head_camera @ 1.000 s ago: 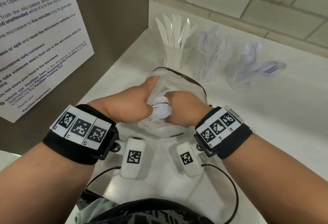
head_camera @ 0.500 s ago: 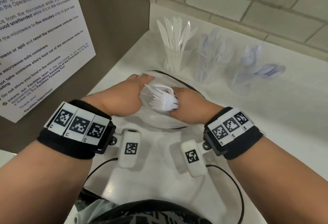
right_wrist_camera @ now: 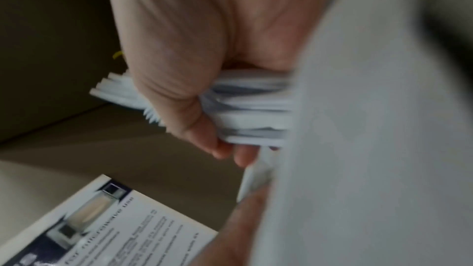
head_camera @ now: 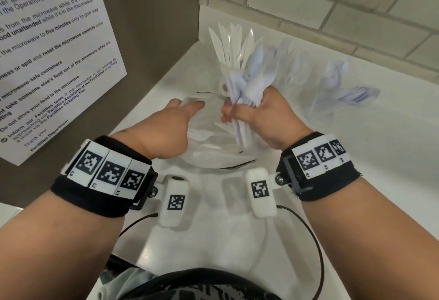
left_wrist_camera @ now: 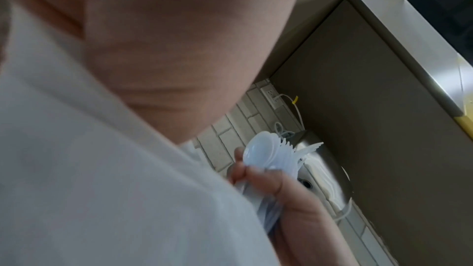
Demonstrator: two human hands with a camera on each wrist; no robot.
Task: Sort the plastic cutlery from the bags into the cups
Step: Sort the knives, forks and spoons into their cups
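A clear plastic bag (head_camera: 211,155) lies on the white counter (head_camera: 356,157) with a few white pieces inside. My left hand (head_camera: 190,105) pinches the bag's left rim. My right hand (head_camera: 237,112) grips a bundle of white plastic cutlery (head_camera: 252,86), spoons and forks mixed, raised above the bag's mouth. The same bundle (left_wrist_camera: 266,156) shows in the left wrist view and, blurred, in the right wrist view as the bundle (right_wrist_camera: 245,108) inside my fist. Behind stand three clear cups: a knife cup (head_camera: 230,67), a fork cup (head_camera: 294,71), a spoon cup (head_camera: 332,95).
A brown side panel with a printed microwave notice (head_camera: 47,62) walls off the left. A tiled wall (head_camera: 332,14) closes the back. The counter is bare to the right of the cups. Cables from the wrist cameras hang near my body.
My right hand has lifted the cutlery bundle up out of the bag and away from me, in front of the cups. My left hand stayed at the bag's rim.
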